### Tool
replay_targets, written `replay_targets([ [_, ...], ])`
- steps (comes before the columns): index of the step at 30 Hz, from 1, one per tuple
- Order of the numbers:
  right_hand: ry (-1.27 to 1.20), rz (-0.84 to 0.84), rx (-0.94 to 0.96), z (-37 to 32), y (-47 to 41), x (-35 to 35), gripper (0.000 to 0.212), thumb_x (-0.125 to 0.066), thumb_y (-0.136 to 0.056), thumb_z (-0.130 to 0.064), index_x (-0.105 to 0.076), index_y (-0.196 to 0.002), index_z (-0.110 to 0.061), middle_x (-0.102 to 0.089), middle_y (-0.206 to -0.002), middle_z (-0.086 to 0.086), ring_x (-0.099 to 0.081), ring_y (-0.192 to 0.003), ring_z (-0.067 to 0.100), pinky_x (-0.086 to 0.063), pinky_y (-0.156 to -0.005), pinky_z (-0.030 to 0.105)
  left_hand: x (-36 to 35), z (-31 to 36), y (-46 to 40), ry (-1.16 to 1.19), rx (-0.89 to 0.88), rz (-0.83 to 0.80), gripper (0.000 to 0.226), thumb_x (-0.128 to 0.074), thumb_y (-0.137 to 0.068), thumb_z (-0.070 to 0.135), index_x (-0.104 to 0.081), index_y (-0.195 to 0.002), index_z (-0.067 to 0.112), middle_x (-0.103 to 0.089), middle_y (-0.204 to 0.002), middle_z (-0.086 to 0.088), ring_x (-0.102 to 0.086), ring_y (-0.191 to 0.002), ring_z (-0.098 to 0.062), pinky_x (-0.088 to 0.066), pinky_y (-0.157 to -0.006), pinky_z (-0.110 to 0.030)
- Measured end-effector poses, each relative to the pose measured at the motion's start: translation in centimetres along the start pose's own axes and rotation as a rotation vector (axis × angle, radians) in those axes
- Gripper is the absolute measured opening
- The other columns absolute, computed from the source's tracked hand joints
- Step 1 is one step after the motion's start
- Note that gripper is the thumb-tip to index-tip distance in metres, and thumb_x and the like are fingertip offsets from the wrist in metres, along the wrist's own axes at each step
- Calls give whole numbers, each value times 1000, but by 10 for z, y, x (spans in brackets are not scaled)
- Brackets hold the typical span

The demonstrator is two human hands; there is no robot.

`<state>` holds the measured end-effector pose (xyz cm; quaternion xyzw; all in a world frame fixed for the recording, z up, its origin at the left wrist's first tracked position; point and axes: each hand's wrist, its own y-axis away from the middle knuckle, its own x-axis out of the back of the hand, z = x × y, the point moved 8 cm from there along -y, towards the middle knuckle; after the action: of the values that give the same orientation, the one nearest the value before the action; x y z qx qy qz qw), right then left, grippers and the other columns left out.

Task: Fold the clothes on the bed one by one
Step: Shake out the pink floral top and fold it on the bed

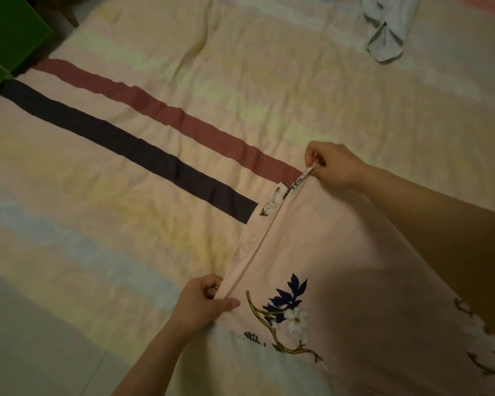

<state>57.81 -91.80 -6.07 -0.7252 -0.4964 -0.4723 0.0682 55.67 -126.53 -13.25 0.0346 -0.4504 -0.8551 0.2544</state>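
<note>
Bed (160, 81) wearing a striped pastel sheet, pink floral garment (340, 252) lying at its near right, crumpled pale garment (389, 30) resting far right

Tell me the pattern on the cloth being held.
Pale pink cloth with dark blue leaves and white flowers, seen in the head view.

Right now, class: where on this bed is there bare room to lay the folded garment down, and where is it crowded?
Bare sheet lies left of the pink floral garment, along the dark stripe and maroon stripe, and beyond them toward the grey garment. It is crowded at bottom right, where the left hand and right hand pinch the floral garment's edge.
</note>
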Motion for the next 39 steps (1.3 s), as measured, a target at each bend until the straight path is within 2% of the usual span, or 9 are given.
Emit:
replay_targets([
  [6, 99, -204, -10, -10, -14, -17, 38, -48, -77, 11, -71, -89, -16, -62, -97, 4, -55, -91, 19, -38, -74, 23, -2, -2, -2, 19, 14, -33, 29, -85, -64, 7, -67, -86, 0, -74, -80, -12, -72, -76, -29, -58, -76, -46],
  [11, 171, -75, 47, -15, -17, -8, 30, -45, -76, 13, -66, -84, -6, -50, -74, -1, -46, -70, 16, -34, -56, 21, -2, -3, -3, 50, 23, -57, 28, -82, -64, -2, -67, -87, -5, -74, -80, -15, -71, -75, -32, -59, -71, -43],
  [15, 61, -171, -6, -11, -16, -21, 33, -36, -74, 12, -51, -73, -17, -51, -84, 4, -44, -77, 21, -33, -59, 25, -2, -2, -5, 86, 29, -69, 28, -81, -64, -5, -67, -87, -9, -73, -80, -17, -71, -74, -32, -60, -64, -35],
  [18, -45, -306, 3, -21, -14, -36, 49, -33, -71, 16, -63, -92, -16, -57, -90, 0, -52, -83, 16, -39, -63, 18, -2, -2, -6, 105, 32, -87, 29, -80, -64, -8, -66, -89, -12, -73, -81, -19, -71, -73, -31, -59, -63, -33],
  [21, -62, -479, 38, -29, -12, -55, 66, -38, -70, 20, -66, -113, -20, -60, -93, -13, -56, -88, 1, -42, -77, 14, -2, -3, -6, 123, 35, -93, 29, -80, -63, -8, -66, -89, -12, -73, -81, -20, -71, -74, -32, -59, -64, -34],
  [27, 38, -606, 134, -38, -12, -68, 39, -66, -71, 8, -72, -95, -22, -60, -80, -10, -58, -65, 0, -44, -63, 15, -3, -3, -6, 146, 21, -107, 31, -79, -64, -8, -65, -92, -13, -73, -82, -20, -71, -77, -34, -59, -64, -33],
  [32, 434, -671, 127, -35, -10, -71, 25, -80, -70, -16, -58, -66, -25, -45, -79, -9, -49, -69, 13, -39, -59, 20, -2, -4, -4, 141, -12, -113, 30, -81, -64, -3, -67, -90, -9, -73, -82, -19, -70, -78, -36, -59, -70, -41],
  [36, 745, -618, 64, -34, -14, -54, 33, -83, -63, -35, -50, -65, -28, -52, -77, -8, -55, -77, 17, -52, -78, 36, -1, -4, -3, 151, -19, -110, 38, -87, -61, 4, -66, -89, -11, -71, -83, -24, -68, -81, -42, -56, -76, -51],
  [39, 835, -574, 128, -45, -18, -43, 39, -83, -60, -36, -47, -74, -27, -50, -81, -8, -54, -79, 17, -53, -77, 38, 0, -6, -4, 141, -32, -96, 38, -87, -59, 10, -67, -86, -7, -70, -83, -26, -66, -81, -45, -54, -76, -51],
])
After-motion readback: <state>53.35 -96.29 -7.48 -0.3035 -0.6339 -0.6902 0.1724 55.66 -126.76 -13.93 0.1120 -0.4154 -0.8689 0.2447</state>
